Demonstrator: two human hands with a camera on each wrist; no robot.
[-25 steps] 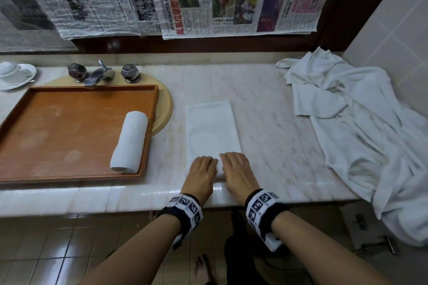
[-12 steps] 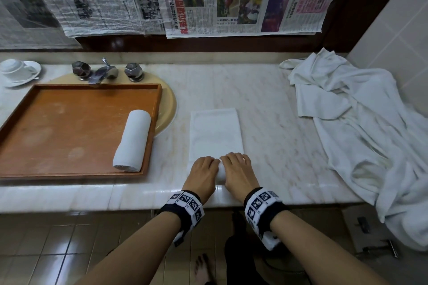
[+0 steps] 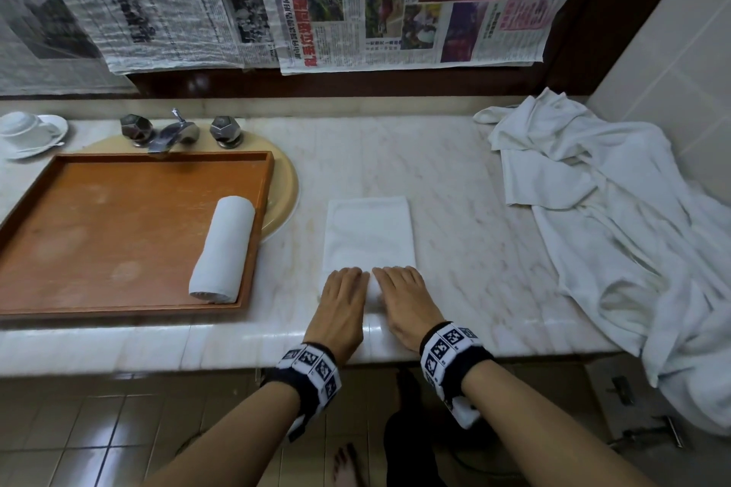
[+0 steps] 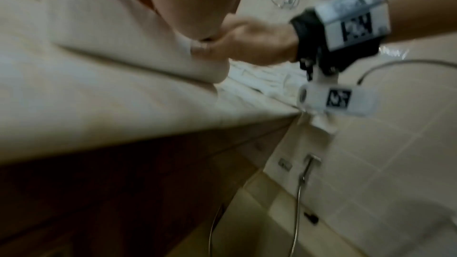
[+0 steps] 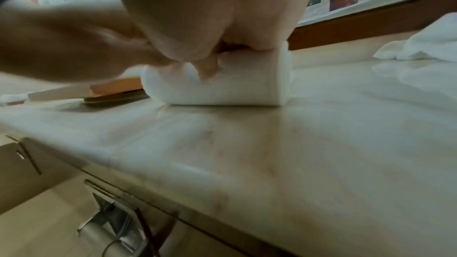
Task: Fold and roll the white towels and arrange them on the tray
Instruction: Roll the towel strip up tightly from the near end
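At lower centre I see my left hand [image 3: 342, 302] and right hand [image 3: 405, 302] side by side on the near end of a folded white towel strip [image 3: 370, 233] on the pale marble bench [image 3: 455, 210]. At left, a rolled white towel [image 3: 221, 249] lies in the orange-brown wooden tray [image 3: 99, 233].

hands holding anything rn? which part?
Both the left hand and right hand grip the folded white towel at its rolled near end, fingers curled over the roll; the far part lies flat on the counter.
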